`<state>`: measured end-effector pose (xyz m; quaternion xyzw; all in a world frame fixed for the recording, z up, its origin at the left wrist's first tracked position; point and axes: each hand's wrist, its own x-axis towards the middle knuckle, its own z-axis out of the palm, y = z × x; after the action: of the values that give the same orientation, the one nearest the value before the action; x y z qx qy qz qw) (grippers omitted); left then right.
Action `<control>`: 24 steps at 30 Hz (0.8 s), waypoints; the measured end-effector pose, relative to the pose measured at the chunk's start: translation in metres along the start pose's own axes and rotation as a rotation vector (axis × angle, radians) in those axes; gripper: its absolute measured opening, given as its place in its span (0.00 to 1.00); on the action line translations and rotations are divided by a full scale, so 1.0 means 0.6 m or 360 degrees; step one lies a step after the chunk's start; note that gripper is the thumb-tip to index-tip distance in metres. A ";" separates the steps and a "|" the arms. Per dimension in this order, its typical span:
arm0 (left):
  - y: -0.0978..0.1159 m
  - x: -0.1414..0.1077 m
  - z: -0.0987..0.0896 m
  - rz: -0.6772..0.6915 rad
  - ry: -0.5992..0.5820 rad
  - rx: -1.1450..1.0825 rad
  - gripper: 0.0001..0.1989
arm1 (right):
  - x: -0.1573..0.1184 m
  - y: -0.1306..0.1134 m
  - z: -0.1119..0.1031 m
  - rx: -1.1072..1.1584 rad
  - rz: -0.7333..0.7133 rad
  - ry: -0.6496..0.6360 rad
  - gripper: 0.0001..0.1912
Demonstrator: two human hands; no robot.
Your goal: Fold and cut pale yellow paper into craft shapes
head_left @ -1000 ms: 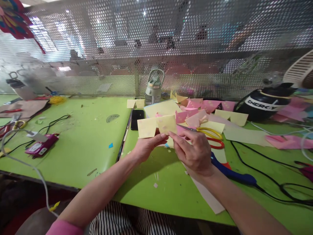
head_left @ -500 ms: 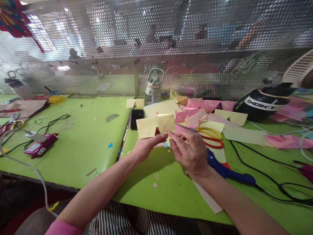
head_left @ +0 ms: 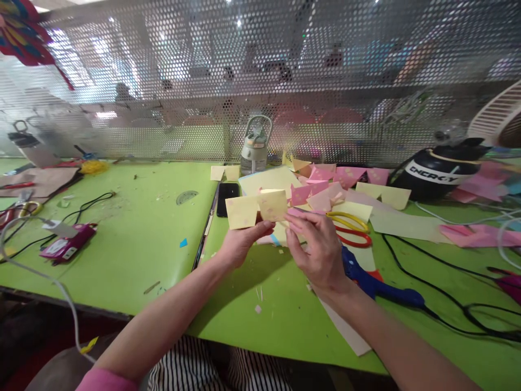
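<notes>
Single head-worn view, forward and down over the green table (head_left: 134, 217), hands centred.

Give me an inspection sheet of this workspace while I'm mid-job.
Surface: green tabletop, dark seam running front to back.
Things: folded pale-yellow paper held up; folded pink papers heaped behind.
Clutter: small paper scraps; red-and-yellow-handled scissors and blue-handled tool at right.
Hands: left hand holds the yellow paper; right hand at its right edge, grip unclear.
Cables: black cord trails from the tool; white cable hangs over the front edge.
Surroundings: perforated metal screen behind; upright sage-green bottle.
</notes>
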<state>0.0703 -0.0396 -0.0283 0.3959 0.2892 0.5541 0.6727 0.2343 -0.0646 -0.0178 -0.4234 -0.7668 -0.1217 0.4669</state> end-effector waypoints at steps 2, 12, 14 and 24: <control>0.000 0.001 -0.001 -0.0036 0.0007 -0.0001 0.16 | 0.002 0.001 -0.001 0.0259 0.0347 -0.0009 0.15; -0.007 0.013 -0.023 -0.0277 -0.0164 0.0159 0.17 | -0.003 0.036 0.027 0.0979 0.1125 -0.0236 0.20; -0.003 0.018 -0.032 -0.0381 -0.0230 0.0216 0.21 | -0.002 0.048 0.030 0.1042 0.1206 -0.0175 0.20; 0.031 0.045 -0.074 -0.0273 0.0049 0.0219 0.15 | -0.002 0.102 0.040 0.1106 0.1378 0.0012 0.16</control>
<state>0.0297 -0.0025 -0.0340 0.4063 0.3697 0.4793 0.6844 0.2662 -0.0138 -0.0444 -0.5204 -0.5162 0.3399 0.5892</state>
